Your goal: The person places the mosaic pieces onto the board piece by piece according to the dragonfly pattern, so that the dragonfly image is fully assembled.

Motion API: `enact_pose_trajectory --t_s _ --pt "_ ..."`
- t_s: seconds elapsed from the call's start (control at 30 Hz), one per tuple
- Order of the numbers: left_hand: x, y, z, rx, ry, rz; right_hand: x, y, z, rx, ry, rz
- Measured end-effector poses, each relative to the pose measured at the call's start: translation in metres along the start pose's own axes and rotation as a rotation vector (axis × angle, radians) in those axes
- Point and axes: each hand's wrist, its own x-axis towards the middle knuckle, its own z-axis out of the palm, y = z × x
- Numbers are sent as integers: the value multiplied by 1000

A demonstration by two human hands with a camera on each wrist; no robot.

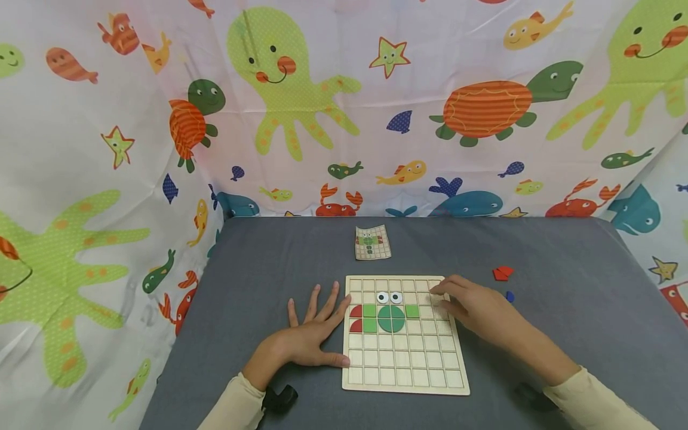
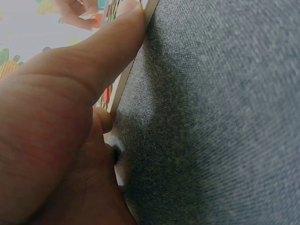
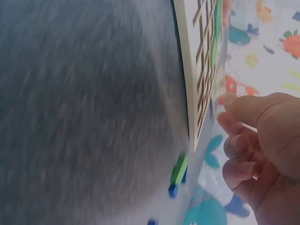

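Observation:
My left hand (image 1: 309,337) lies with fingers spread along the left edge of the square wooden grid board (image 1: 405,376), its thumb (image 2: 119,30) on the rim. On the board are two round eye pieces (image 1: 389,297), a dark green disc (image 1: 390,319) made of quarter pieces, light green squares (image 1: 369,318) and red curved pieces (image 1: 356,318). Over the board's upper right part is my right hand (image 1: 478,307). Its thumb and forefinger pinch a small red piece (image 2: 99,19), mostly hidden by the fingertips.
Behind the board lies a pattern card (image 1: 372,242). Red pieces (image 1: 502,273) and a blue piece (image 1: 509,296) lie to the right. A green piece (image 3: 179,169) shows in the right wrist view. A printed cloth (image 1: 344,119) hangs behind the grey table (image 1: 290,251).

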Motion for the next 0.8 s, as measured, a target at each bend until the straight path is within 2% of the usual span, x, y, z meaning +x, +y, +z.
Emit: enact_pose_trajectory --t_s 0.27,0.57,0.8 --pt "0 0 -1 -1 -8 -2 -14 27 -15 -44 78 78" --pt "-1 2 -2 -12 -4 -10 -28 53 -24 -102 119 168" --pt "0 2 0 -6 1 -11 -38 70 -27 -96 130 263"
